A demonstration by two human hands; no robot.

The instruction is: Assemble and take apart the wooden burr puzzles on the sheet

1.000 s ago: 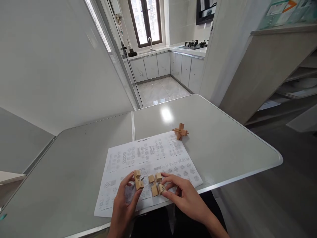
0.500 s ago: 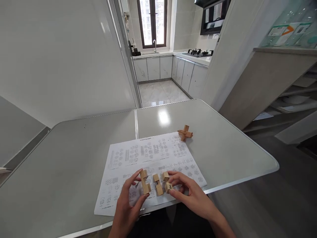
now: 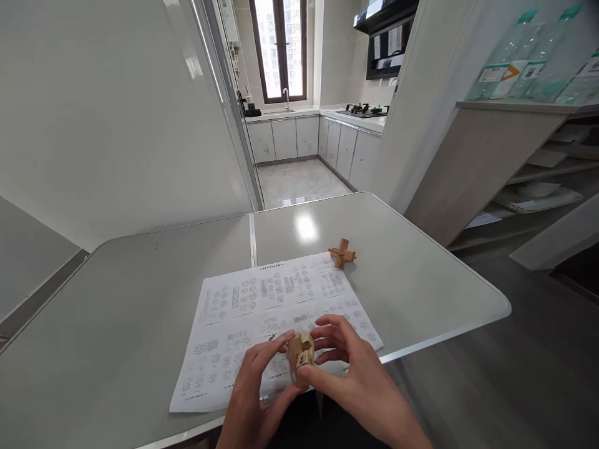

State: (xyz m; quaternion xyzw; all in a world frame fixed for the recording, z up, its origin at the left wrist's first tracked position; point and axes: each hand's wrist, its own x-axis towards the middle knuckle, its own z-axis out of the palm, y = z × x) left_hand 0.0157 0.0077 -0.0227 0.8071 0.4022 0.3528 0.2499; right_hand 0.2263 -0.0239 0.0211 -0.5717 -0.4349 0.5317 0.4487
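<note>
Notched wooden puzzle pieces are gathered between my two hands above the near edge of the printed sheet. My left hand grips the left side of them between thumb and fingertips. On the right, a puzzle piece with a dark mark like a 3 is pinched by my right hand, thumb at its lower end. The pieces stand side by side, touching or nearly so. Whether the third piece sits between them cannot be made out. An interlocked wooden cross puzzle lies at the sheet's far right corner.
The grey table has a pale seam across it and a metal-trimmed edge. A shelf unit with plastic bottles on top stands right. Beyond the table is a kitchen with a sink and gas stove.
My hands have come together, closing the gap between the left and right puzzle pieces. The middle piece no longer shows separately. The view has tilted up and shifted slightly.
</note>
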